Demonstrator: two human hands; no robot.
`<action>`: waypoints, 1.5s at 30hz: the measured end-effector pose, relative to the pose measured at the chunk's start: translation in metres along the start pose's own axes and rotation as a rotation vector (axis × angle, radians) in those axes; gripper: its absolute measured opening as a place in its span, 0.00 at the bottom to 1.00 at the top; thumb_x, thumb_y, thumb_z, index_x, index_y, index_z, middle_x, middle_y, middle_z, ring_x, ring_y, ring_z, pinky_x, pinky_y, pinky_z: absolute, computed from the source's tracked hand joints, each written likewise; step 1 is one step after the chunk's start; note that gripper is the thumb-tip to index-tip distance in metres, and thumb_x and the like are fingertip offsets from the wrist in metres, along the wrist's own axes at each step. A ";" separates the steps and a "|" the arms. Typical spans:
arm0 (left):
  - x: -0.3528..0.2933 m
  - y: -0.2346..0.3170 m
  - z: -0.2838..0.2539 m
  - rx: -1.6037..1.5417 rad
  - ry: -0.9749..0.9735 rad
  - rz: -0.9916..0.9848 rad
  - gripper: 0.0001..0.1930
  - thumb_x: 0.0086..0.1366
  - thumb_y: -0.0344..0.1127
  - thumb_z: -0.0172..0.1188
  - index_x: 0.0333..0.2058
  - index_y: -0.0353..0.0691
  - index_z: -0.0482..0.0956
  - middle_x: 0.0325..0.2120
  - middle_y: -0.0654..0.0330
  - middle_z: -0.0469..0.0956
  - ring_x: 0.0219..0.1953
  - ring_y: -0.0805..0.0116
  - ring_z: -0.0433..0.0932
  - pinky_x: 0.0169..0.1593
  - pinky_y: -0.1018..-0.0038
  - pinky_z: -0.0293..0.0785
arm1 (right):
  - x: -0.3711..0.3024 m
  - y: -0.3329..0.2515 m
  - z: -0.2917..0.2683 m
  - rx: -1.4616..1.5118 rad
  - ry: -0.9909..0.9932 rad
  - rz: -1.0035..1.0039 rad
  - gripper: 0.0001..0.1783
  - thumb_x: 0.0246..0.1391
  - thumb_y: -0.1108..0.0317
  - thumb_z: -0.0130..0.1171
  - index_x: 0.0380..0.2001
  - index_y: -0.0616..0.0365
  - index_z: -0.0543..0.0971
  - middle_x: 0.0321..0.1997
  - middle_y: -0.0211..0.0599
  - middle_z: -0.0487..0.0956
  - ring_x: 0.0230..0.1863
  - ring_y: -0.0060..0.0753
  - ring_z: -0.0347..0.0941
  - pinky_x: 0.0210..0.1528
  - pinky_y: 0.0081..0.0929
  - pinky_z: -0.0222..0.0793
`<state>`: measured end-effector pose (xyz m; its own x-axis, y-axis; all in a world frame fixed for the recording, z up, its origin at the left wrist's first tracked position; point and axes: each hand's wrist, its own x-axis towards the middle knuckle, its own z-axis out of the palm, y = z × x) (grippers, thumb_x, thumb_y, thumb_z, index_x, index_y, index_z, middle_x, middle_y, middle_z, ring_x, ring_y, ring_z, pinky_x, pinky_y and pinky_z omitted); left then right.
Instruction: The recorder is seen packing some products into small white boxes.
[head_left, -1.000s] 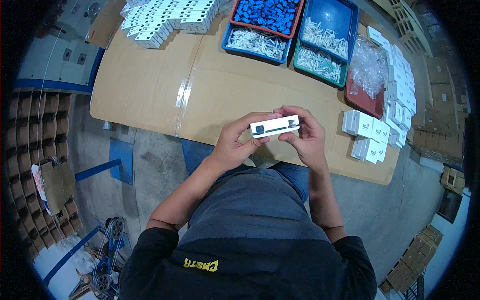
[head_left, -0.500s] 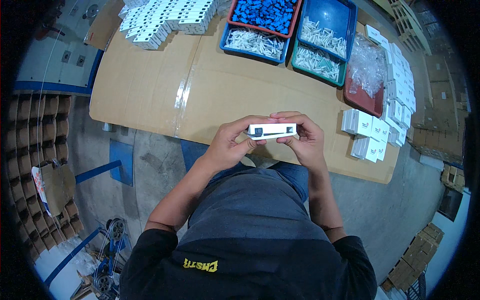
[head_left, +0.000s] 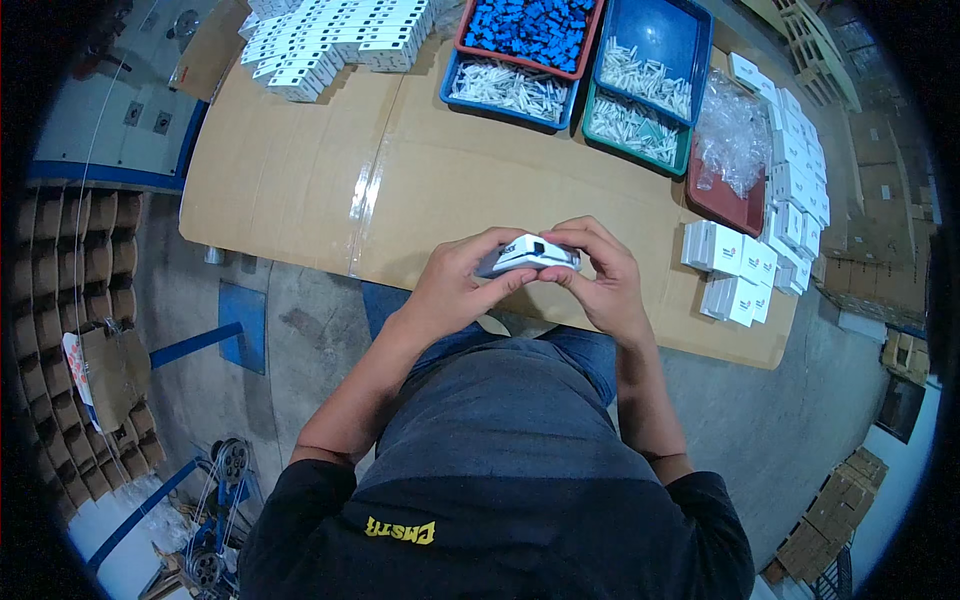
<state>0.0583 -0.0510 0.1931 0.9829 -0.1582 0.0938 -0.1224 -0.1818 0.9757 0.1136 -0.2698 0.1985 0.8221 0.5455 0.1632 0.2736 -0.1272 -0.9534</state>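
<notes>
Between both hands, above the near edge of the cardboard-covered table (head_left: 290, 190), is a small white box-shaped case (head_left: 530, 252) with dark openings on the side facing up. My left hand (head_left: 452, 283) grips its left end, thumb on the near side and fingers along the far side. From the right, my right hand (head_left: 612, 278) pinches the other end the same way. The two thumbs nearly meet at the near face. The case sits tilted, and its ends are partly covered by fingers.
White cases with dark openings stand in rows (head_left: 335, 45) at the far left. Trays hold blue pieces (head_left: 530, 30) and slim white parts (head_left: 510, 88). Clear plastic bags fill a red tray (head_left: 735, 212). Stacked white boxes (head_left: 728, 250) line the table's right side.
The white case has been turned and tilted in my hands, so a different face now shows. My right hand's fingers have shifted slightly left along it.
</notes>
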 end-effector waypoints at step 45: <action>0.014 -0.039 0.027 -0.618 0.295 -0.375 0.17 0.72 0.33 0.60 0.55 0.33 0.72 0.44 0.57 0.83 0.46 0.73 0.81 0.49 0.75 0.80 | -0.008 0.050 0.024 0.587 0.267 0.516 0.23 0.56 0.76 0.68 0.54 0.67 0.76 0.47 0.39 0.83 0.47 0.27 0.80 0.50 0.24 0.78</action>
<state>0.0730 -0.0728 0.1505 0.9500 0.0873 -0.2999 0.2389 0.4155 0.8777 0.1087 -0.2600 0.1437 0.8842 0.3123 -0.3474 -0.4156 0.1862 -0.8903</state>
